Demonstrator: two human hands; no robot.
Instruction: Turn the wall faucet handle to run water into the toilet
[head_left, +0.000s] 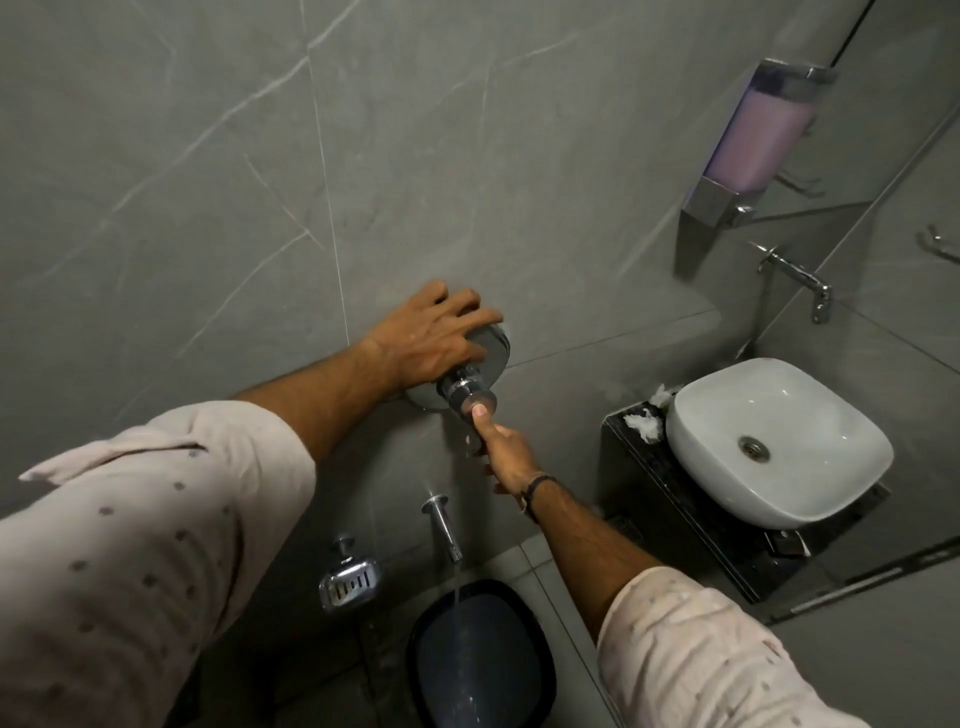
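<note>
Fingers of the left hand (434, 338) are spread over the round chrome wall plate (493, 345), bracing it. The right hand (506, 449) is closed around the chrome cylindrical faucet handle (467, 392), reached from below, thumb on its end cap; its long axis juts outward from the wall. Water is seen falling from the slim chrome spout (444, 527) into the dark basin (480, 654) beneath.
</note>
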